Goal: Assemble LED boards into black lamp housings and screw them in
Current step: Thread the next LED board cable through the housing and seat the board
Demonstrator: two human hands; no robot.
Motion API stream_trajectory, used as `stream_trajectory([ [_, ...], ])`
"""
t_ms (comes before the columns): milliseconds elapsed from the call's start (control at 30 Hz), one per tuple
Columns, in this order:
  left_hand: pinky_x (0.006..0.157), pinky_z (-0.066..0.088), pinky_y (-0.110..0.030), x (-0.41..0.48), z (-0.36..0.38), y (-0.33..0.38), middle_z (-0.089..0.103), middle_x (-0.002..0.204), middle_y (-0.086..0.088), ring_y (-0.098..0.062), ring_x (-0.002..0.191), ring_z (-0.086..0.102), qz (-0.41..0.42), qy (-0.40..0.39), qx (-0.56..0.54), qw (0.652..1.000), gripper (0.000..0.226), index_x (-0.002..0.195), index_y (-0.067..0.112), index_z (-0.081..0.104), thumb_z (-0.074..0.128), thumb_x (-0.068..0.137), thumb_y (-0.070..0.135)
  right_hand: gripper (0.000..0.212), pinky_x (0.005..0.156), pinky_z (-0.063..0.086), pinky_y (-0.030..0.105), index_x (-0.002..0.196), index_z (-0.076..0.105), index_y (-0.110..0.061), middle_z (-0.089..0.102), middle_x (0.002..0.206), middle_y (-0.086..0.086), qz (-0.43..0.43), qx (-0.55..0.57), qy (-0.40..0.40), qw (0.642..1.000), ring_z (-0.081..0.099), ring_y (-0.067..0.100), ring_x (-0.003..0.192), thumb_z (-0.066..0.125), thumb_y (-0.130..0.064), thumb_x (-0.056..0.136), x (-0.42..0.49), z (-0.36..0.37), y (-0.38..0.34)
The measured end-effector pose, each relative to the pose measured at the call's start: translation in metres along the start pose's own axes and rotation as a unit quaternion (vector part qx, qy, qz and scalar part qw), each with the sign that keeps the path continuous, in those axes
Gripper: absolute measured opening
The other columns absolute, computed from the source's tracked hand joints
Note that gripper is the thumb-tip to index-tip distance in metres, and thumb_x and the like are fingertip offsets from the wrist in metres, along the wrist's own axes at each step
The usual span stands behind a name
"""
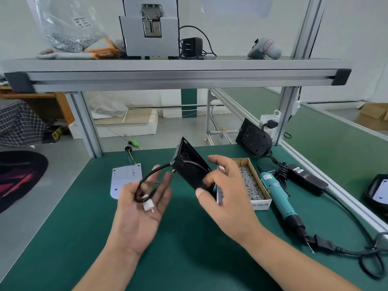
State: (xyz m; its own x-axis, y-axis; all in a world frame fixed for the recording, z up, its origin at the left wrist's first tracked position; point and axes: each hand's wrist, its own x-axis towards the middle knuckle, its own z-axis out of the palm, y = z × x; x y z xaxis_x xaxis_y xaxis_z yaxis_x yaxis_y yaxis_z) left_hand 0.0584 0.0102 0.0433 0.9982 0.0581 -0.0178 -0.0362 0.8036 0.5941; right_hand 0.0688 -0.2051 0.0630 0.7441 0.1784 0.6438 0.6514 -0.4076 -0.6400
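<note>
1. Right hand (226,192) grips the housing (189,171) by its lower end, thumb on the near face, fingers curled behind. The housing is tilted and held above the mat (84,227).
2. A white edge (219,195) with coloured wires shows between the housing and the right palm.
3. Left hand (144,206) is palm up, fingers spread and nearly straight. The housing's cable (151,173) loops across it and a white plug (148,204) lies on the palm.
4. Board (126,179) lies flat on the mat beyond the left hand, coloured wires at its far end.
5. Screw box (262,203) sits just right of the right hand. Its near side reads "ALANCER", with the start hidden behind that hand.
6. Teal screwdriver (279,198) lies beside the box; its label is too small to read.
7. Second housing (254,139) leans against the post at the mat's far right.
</note>
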Motion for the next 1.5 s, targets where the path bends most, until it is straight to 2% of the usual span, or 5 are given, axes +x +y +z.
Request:
stream_trajectory([
  [333,0.097,0.059,-0.054,-0.003,0.006,0.012,0.068,0.088,0.001,-0.028,0.123,0.071,0.038,0.020,-0.094,0.995,0.043,0.065,0.022,0.044,0.064,0.102,0.034,0.014,0.107,0.028,0.009,0.087,0.058,-0.030,0.043,0.144,-0.009,0.043,0.019,-0.004,0.999,0.038,0.014,0.145,0.070,-0.034,0.092,0.004,-0.007,0.005],
  [633,0.056,0.046,-0.027,-0.002,0.003,0.015,0.039,0.068,0.005,-0.010,0.043,0.029,0.036,0.027,0.144,0.989,0.037,0.074,0.026,0.051,0.064,0.098,0.051,0.012,0.107,0.030,0.014,0.091,0.060,-0.026,0.041,0.142,-0.005,0.011,0.005,-0.017,1.000,0.042,0.012,0.136,0.067,-0.035,0.093,-0.001,-0.002,0.006],
  [867,0.048,0.036,-0.029,-0.019,0.009,-0.003,0.048,0.055,-0.002,-0.014,0.044,0.032,0.111,-0.063,0.445,0.886,0.020,0.090,0.023,0.072,0.075,0.083,0.042,0.011,0.105,0.038,0.026,0.100,0.065,-0.026,0.044,0.142,-0.008,-0.029,-0.021,-0.032,0.999,0.048,0.017,0.127,0.070,-0.035,0.095,-0.005,0.001,0.010],
  [1200,0.051,0.045,-0.028,-0.013,-0.001,-0.007,0.043,0.063,-0.003,-0.015,0.043,0.043,0.051,-0.083,0.421,0.902,0.043,0.136,0.045,0.067,0.059,0.098,0.063,0.057,0.117,0.027,0.020,0.145,0.055,-0.020,0.045,0.142,-0.019,-0.056,-0.092,-0.100,0.989,0.036,0.013,0.146,0.050,-0.060,0.104,0.007,-0.016,0.013],
  [1500,0.078,0.048,-0.040,-0.007,-0.004,-0.004,0.063,0.094,-0.004,-0.023,0.088,0.056,0.044,-0.063,0.364,0.928,0.016,0.086,0.019,0.064,0.052,0.089,0.029,0.032,0.123,0.030,0.034,0.134,0.068,-0.025,0.058,0.143,-0.021,-0.056,-0.039,-0.121,0.990,0.035,0.017,0.150,0.048,-0.019,0.110,0.018,-0.007,0.017],
])
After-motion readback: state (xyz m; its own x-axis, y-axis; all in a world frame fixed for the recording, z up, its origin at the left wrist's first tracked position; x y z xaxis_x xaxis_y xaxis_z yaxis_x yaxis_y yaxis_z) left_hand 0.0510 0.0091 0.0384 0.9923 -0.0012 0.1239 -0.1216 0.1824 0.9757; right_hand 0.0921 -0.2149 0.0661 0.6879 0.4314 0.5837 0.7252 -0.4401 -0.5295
